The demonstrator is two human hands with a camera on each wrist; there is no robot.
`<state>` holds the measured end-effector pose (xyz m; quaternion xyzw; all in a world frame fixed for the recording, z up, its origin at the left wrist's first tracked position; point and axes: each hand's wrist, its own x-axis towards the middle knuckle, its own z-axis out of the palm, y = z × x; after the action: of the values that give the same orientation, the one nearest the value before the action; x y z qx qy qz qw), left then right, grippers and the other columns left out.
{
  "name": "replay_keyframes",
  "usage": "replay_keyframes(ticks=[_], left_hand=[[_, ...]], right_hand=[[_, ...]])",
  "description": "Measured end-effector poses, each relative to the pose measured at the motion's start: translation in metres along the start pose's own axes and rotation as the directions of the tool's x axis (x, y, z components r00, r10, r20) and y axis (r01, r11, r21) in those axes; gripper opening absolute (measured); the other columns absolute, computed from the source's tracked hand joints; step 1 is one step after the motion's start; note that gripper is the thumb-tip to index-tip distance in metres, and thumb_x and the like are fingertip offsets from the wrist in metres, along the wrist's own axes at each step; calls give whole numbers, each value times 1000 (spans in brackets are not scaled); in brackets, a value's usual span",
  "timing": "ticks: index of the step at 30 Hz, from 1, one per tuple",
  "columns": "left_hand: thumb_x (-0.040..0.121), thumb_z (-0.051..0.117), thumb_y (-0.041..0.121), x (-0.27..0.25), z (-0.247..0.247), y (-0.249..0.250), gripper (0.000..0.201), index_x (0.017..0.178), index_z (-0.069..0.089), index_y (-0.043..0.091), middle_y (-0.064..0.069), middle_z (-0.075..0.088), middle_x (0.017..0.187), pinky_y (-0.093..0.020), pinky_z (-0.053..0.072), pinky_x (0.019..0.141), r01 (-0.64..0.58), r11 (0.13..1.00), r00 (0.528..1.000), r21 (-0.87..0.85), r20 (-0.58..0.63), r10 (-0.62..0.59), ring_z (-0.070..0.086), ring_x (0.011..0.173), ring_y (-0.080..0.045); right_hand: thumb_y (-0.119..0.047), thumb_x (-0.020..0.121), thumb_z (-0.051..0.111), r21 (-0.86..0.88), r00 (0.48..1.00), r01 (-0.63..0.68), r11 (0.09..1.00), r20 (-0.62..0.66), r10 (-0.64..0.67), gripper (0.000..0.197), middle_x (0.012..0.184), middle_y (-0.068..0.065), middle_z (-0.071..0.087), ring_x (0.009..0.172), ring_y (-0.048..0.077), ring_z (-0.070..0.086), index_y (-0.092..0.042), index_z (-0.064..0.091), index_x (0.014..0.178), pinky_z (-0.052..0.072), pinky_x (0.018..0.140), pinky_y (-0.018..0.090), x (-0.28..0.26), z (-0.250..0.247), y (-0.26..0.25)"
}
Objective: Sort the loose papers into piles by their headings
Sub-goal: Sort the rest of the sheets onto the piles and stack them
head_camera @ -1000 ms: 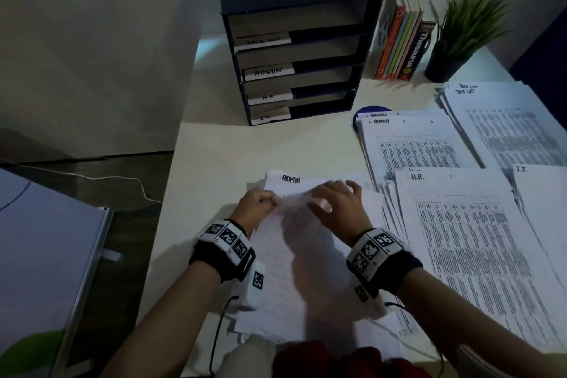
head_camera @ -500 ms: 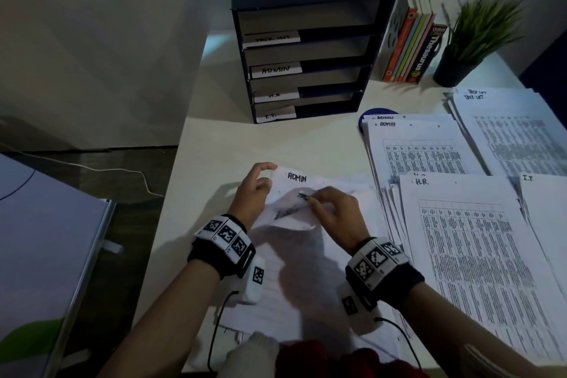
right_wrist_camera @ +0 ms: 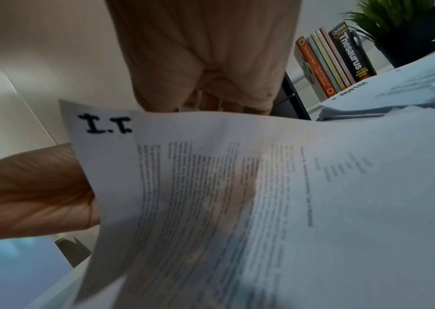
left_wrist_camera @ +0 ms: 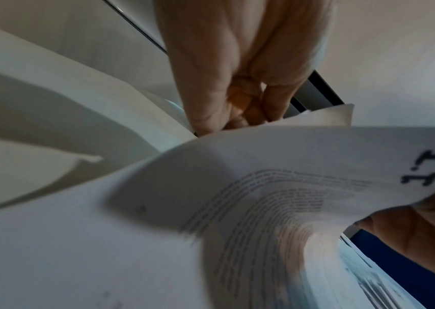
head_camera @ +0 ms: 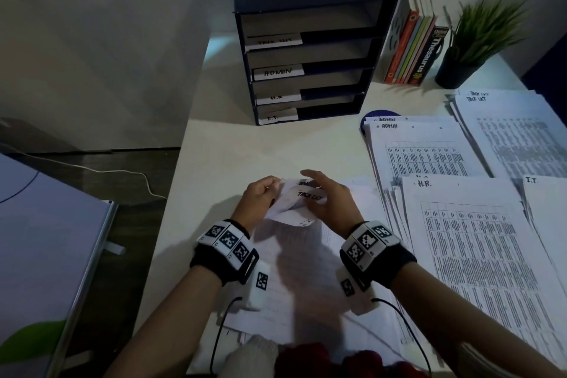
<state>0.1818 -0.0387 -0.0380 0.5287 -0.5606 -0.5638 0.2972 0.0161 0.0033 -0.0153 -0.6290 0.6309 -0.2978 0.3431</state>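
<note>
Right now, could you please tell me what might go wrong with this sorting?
Both the left hand and right hand hold several curled sheets at once; headings reading TASK LIST and I.T. show, so a sheet could be misfiled. The bent corners may crease. The overlapping sorted piles could mix.

The head view looks forward and down from above at the pale desk top (head_camera: 270, 147). Each wrist view sits very close under its own hand and looks up along the fingers. Both wrist views share the curled white printed sheet marked "I.T." (left_wrist_camera: 303, 167) (right_wrist_camera: 110, 146).
</note>
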Motion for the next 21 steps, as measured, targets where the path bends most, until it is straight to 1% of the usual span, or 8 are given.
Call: replay_keyframes(ticks=[3,6,8,11,13,16,19,21], left_hand=[[96,45,13,2,-1,-4,30,68,55,14,-6,46,64,-29,32,62,32,999,999,32,-21,-31,39,63,-16],[96,43,14,5,0,-6,36,60,41,12,-4,32,55,-28,24,55,80,995,992,64,-100,-73,28,53,-14],[95,42,15,7,-1,-7,36,60,37,15,-6,29,57,-28,24,58,116,990,981,82,-167,-101,28,55,-15],[95,41,14,8,-1,-8,24,72,47,11,-11,41,68,-28,33,65,166,982,969,94,-203,-144,39,65,-17],[93,47,9,5,0,-5,8,92,54,10,-12,56,86,-32,43,77,185,982,973,36,-144,-178,52,79,-20],[88,54,0,-3,2,-7,44,123,35,16,-13,54,121,-33,46,89,171,985,984,-24,-39,-172,56,107,-26],[86,58,4,-8,1,-9,60,117,27,45,-27,46,131,-45,47,92,59,994,998,96,9,-60,49,120,-37],[88,47,-3,-8,1,-6,53,120,33,36,-34,41,132,-53,42,93,53,982,999,182,-10,-52,39,124,-46]], right_hand=[[5,77,61,-3,995,62,998,-78,-62,39,109,8,66,96,26,63,-9,62,113,49,83,31,-5,2,6],[4,69,69,-78,976,161,984,-139,-170,24,93,9,68,79,26,65,-6,67,92,46,73,19,-13,3,12],[-3,61,70,-165,959,238,957,-119,-259,18,80,6,68,68,25,64,-8,68,78,45,68,25,-23,3,15],[-13,58,68,-236,951,262,936,-101,-292,15,72,0,68,67,16,62,-13,71,72,39,66,33,-39,7,19],[-14,59,68,-224,953,258,940,-100,-286,15,74,-1,68,69,13,60,-14,73,74,42,66,35,-41,8,20],[-15,68,66,-169,969,192,967,-122,-214,20,81,2,71,73,24,66,-14,73,88,49,74,45,-32,8,19],[-6,80,65,-118,986,114,986,-111,-127,35,91,3,72,84,24,68,-14,61,114,46,89,44,-19,7,11],[-4,83,63,-94,993,58,994,-97,-67,40,99,5,70,93,22,66,-10,49,120,38,93,31,-14,6,6]])
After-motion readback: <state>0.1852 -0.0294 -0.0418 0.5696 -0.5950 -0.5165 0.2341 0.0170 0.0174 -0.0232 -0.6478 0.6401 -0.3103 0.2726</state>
